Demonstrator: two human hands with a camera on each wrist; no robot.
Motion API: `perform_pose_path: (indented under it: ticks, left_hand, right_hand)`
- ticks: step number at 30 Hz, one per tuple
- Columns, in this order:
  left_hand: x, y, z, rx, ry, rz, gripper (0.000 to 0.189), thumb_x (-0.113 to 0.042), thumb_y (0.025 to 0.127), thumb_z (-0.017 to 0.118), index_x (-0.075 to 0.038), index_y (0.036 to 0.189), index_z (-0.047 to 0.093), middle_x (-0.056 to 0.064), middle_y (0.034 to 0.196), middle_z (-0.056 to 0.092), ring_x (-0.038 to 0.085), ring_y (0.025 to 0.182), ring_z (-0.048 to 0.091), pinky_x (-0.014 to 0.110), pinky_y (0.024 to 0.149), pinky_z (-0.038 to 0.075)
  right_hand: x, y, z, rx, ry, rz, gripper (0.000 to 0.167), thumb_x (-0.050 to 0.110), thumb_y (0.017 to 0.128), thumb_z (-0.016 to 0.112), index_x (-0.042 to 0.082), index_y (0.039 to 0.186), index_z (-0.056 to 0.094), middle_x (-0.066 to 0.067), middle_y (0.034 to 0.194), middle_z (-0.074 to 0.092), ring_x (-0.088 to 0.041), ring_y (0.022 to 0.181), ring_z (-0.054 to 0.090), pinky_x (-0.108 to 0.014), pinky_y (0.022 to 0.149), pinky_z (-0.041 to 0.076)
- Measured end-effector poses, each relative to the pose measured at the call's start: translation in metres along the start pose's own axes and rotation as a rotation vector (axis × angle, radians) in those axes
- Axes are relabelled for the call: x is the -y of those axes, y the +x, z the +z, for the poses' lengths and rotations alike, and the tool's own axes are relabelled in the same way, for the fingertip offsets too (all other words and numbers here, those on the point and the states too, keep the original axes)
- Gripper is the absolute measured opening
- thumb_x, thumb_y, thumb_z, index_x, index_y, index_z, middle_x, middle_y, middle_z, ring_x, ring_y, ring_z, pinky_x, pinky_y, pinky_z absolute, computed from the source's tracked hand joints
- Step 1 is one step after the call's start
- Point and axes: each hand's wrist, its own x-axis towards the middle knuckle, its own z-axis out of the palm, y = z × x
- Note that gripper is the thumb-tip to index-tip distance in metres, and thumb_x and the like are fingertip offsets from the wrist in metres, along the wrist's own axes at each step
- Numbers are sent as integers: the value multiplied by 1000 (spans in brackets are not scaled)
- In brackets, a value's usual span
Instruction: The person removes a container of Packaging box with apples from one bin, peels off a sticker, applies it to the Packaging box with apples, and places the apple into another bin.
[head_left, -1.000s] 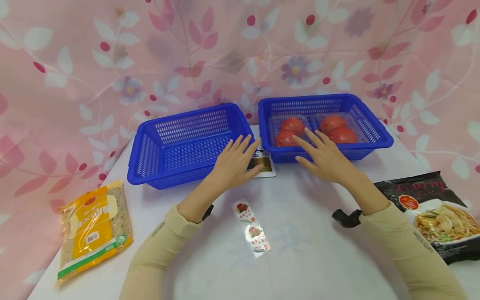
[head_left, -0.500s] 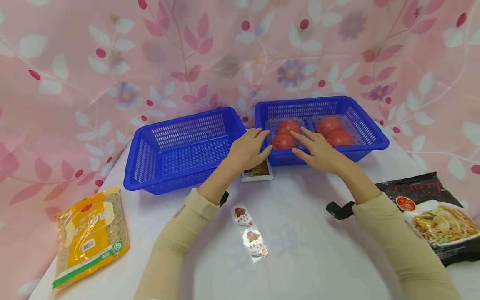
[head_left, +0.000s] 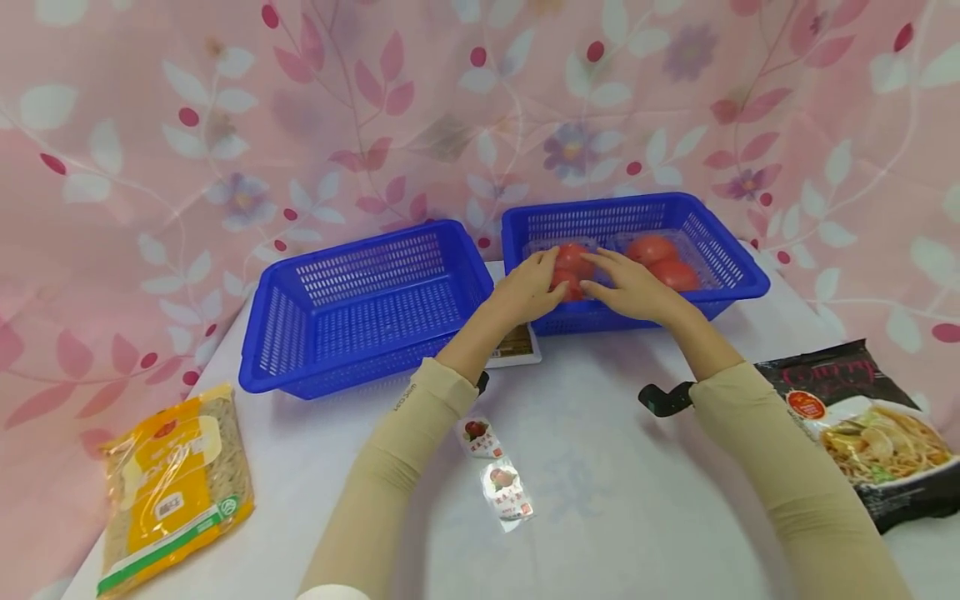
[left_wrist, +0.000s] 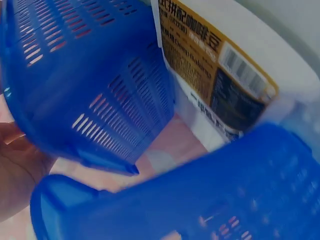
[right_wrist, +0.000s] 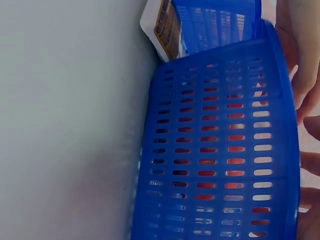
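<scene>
Two red tomatoes [head_left: 574,259] sit in a clear plastic tray at the left end of the right blue basket [head_left: 720,293]. My left hand [head_left: 525,287] reaches over the basket's left rim, its fingers beside that tray. From the right, my right hand [head_left: 633,287] extends over the front rim, fingers spread above the tomatoes' right side. Whether either hand touches the tray cannot be made out. A second clear tray with two tomatoes [head_left: 673,273] lies right of my right hand. The right wrist view shows fingers [right_wrist: 309,200] behind the basket's slotted wall [right_wrist: 210,150].
Another blue basket [head_left: 382,312] stands at the left. A white coffee bean pouch [head_left: 517,346] lies between the baskets. Two stickers [head_left: 504,487] lie mid-table. A yellow noodle-like food bag [head_left: 176,492] is far left, a black curry noodle bag [head_left: 862,433] far right.
My left hand has moved right, from the left basket's edge to the tomato tray in the right basket. My right hand has shifted slightly left, and the gap between the hands has narrowed.
</scene>
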Motion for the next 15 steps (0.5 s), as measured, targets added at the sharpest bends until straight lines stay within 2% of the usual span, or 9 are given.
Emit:
perform_pose_path:
  ticks: [4,9,15]
  left_hand:
    - [-3,13,7,18,25,-16,66,-37,94,43,-6,146,17,14,142,33,27,126,39,41,97,39]
    - [-7,22,12,7,46,-46,65,-36,93,47,-9,145,19,16,139,36,29,123,42,43,95,40]
    - [-15,30,19,61,32,-141,69,-42,93,45,-15,147,13,15,144,30,36,127,35,50,95,38]
  right_hand:
    - [-4,8,1,6,5,34,51,22,95,47,-5,137,36,-28,140,31,-42,130,25,-59,101,21]
    - [-5,18,1,22,-19,29,46,13,94,46,-12,131,39,-31,134,38,-43,127,30,-55,103,22]
    - [-10,26,3,69,-34,78,45,11,94,42,-12,132,37,-31,134,38,-43,127,30,-54,103,21]
